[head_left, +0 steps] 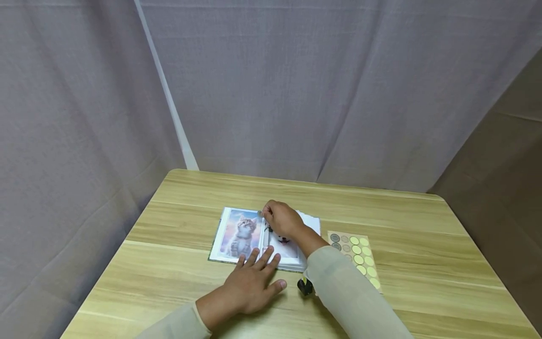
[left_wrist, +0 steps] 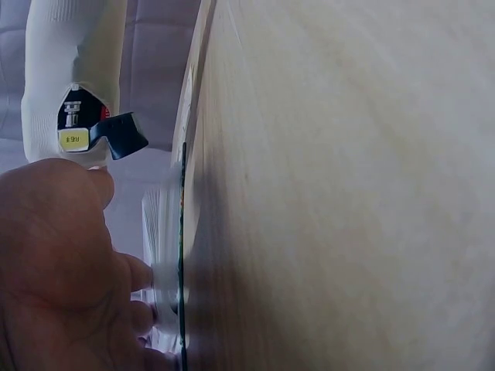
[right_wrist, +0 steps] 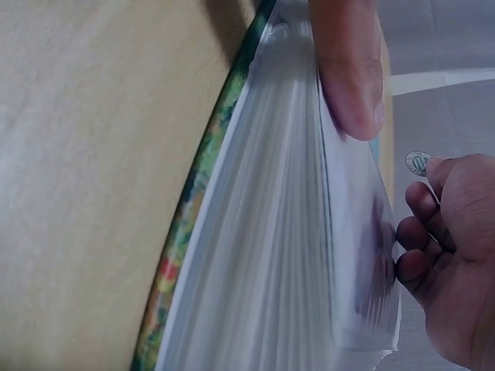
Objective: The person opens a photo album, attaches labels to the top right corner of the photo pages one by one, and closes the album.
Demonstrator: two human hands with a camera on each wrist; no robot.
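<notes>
A photo album point(head_left: 217, 249) lies spread on the table, with a kitten picture point(head_left: 242, 235) on its left page and a partly covered dog picture point(head_left: 292, 249) on the right one. My left hand point(head_left: 251, 288) rests with fingers spread over the album's near edge, by the middle fold. In the left wrist view the fingers of that hand point(left_wrist: 66, 263) reach onto the pages. My right hand point(head_left: 284, 220) is above the inner top part of the pages. Between its thumb and index finger it pinches a small round sticker point(right_wrist: 418, 163), printed with a dark ring and lettering.
Right of the album lies a sheet of round stickers point(head_left: 359, 254), several yellow-green, others grey or tan. The right sleeve covers part of it. A black device point(head_left: 305, 286) is strapped at the right wrist. Grey curtains point(head_left: 271, 84) hang behind the wooden table point(head_left: 423, 263).
</notes>
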